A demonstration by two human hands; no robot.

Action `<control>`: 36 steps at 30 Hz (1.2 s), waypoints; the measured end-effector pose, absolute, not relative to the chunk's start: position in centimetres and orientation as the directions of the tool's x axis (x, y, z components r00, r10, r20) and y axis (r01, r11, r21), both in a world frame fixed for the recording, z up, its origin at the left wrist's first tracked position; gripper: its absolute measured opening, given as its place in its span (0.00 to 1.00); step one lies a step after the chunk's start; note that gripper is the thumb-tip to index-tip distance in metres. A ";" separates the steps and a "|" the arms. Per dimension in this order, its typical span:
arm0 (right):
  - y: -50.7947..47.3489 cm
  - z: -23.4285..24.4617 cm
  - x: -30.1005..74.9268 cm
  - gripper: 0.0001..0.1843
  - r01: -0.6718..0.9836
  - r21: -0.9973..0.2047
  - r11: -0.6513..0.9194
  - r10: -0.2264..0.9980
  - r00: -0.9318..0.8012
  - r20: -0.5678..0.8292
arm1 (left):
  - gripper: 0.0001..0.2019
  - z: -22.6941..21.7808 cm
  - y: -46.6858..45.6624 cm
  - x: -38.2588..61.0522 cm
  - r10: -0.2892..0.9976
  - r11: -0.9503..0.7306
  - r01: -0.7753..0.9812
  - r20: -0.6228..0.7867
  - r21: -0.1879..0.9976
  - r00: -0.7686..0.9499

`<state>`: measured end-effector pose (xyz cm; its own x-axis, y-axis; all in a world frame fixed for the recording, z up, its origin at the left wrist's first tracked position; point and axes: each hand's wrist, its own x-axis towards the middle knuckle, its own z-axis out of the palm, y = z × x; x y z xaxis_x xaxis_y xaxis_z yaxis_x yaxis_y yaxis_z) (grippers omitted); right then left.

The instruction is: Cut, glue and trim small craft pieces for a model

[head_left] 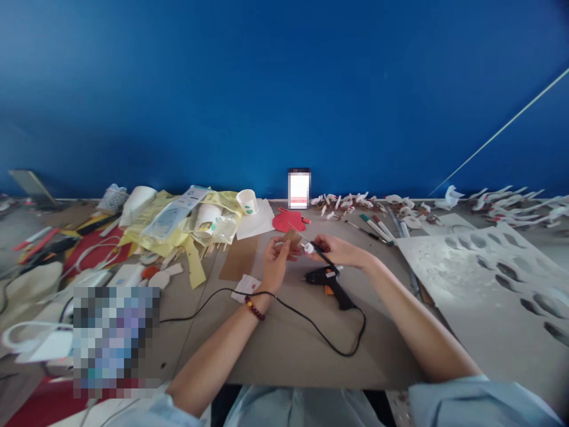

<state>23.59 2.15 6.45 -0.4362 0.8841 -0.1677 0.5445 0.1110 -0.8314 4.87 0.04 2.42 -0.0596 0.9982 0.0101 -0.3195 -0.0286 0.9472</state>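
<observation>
My left hand [279, 256] pinches a small brown cardboard piece [292, 238] above the middle of the table. Facing it, my right hand [329, 249] grips a slim black-handled tool [323, 255]. Its thin pale end points toward the cardboard; I cannot tell whether they touch. A small white piece [308, 248] shows between the hands, and what supports it is unclear. Just below my right hand, a black glue gun [331, 283] lies with its nozzle to the left. Its black cord [311, 322] loops across the table and passes by my left wrist.
A lit phone [299, 190] leans on the blue wall behind red paper [287, 222]. Yellow packaging [195, 228] and paper cups crowd the left. Markers [377, 228], several small white pieces [351, 201] and a cut-out white sheet [471, 296] lie right. Brown card [239, 258] lies left of my hands.
</observation>
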 end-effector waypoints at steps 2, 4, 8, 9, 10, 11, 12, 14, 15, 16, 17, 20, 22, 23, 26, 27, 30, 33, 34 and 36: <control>2.1 6.9 23.8 0.21 0.595 -0.792 0.138 0.874 -0.449 -0.185 | 0.20 2.5 0.1 4.9 0.998 -0.033 -0.327 0.011 0.944 -0.067; 1.9 7.4 23.9 0.22 0.625 -0.769 0.131 0.866 -0.449 -0.218 | 0.19 2.4 0.1 5.0 0.997 -0.035 -0.336 0.008 0.941 -0.080; 1.8 8.1 23.9 0.23 0.658 -0.745 0.107 0.854 -0.445 -0.270 | 0.17 2.2 0.3 5.0 0.991 -0.045 -0.382 -0.005 0.923 -0.131; 1.8 8.1 23.9 0.23 0.660 -0.744 0.105 0.856 -0.441 -0.270 | 0.17 2.2 0.3 5.0 0.989 -0.050 -0.399 -0.010 0.916 -0.147; 1.8 8.1 23.9 0.24 0.662 -0.742 0.105 0.860 -0.435 -0.267 | 0.17 2.1 0.4 5.0 0.987 -0.051 -0.417 -0.018 0.908 -0.160; 1.8 8.1 24.0 0.24 0.667 -0.737 0.107 0.862 -0.432 -0.265 | 0.17 2.1 0.4 4.9 0.985 -0.047 -0.436 -0.029 0.899 -0.167; 1.9 8.0 24.0 0.25 0.674 -0.730 0.111 0.863 -0.429 -0.266 | 0.17 2.1 0.4 4.9 0.985 -0.040 -0.453 -0.041 0.891 -0.167; 1.9 7.9 24.0 0.25 0.690 -0.714 0.116 0.857 -0.433 -0.279 | 0.18 2.0 0.4 4.9 0.987 -0.022 -0.473 -0.055 0.881 -0.148; 1.9 7.9 23.9 0.26 0.695 -0.709 0.120 0.850 -0.441 -0.289 | 0.18 2.0 0.4 4.9 0.989 -0.016 -0.475 -0.056 0.880 -0.138; 1.9 7.9 23.9 0.26 0.696 -0.708 0.121 0.843 -0.448 -0.297 | 0.18 2.1 0.4 4.9 0.990 -0.014 -0.474 -0.053 0.881 -0.129; 1.9 7.8 23.8 0.27 0.695 -0.710 0.117 0.837 -0.454 -0.306 | 0.18 2.1 0.3 4.9 0.991 -0.012 -0.471 -0.051 0.882 -0.120; 1.7 7.9 23.6 0.27 0.687 -0.723 0.074 0.825 -0.449 -0.342 | 0.18 2.2 0.2 5.0 0.994 -0.002 -0.461 -0.048 0.887 -0.098; 1.7 8.0 23.6 0.27 0.679 -0.733 0.038 0.817 -0.444 -0.369 | 0.18 2.3 0.1 5.1 0.995 0.001 -0.450 -0.045 0.893 -0.086; 1.7 8.0 23.6 0.27 0.673 -0.739 0.028 0.812 -0.447 -0.377 | 0.18 2.4 0.0 5.1 0.996 0.000 -0.445 -0.042 0.895 -0.083; 1.7 7.8 23.6 0.28 0.657 -0.754 0.017 0.804 -0.457 -0.380 | 0.17 2.5 0.0 5.1 0.996 -0.006 -0.438 -0.033 0.899 -0.080; 1.8 7.7 23.6 0.28 0.654 -0.756 0.013 0.802 -0.459 -0.383 | 0.17 2.6 0.0 5.1 0.996 -0.008 -0.436 -0.030 0.900 -0.080; 1.9 7.5 23.7 0.28 0.643 -0.766 -0.004 0.793 -0.465 -0.394 | 0.17 2.7 -0.1 5.1 0.996 -0.008 -0.431 -0.031 0.902 -0.083; 1.8 7.5 23.7 0.28 0.629 -0.777 -0.011 0.786 -0.475 -0.395 | 0.17 2.7 -0.1 5.1 0.995 -0.008 -0.424 -0.035 0.905 -0.095; 1.8 7.5 23.7 0.28 0.629 -0.777 -0.009 0.785 -0.477 -0.395 | 0.17 2.7 -0.1 5.1 0.995 -0.009 -0.424 -0.034 0.906 -0.095; 1.8 7.5 23.7 0.28 0.638 -0.770 -0.005 0.788 -0.472 -0.396 | 0.18 2.7 -0.1 5.1 0.996 -0.013 -0.425 -0.027 0.905 -0.088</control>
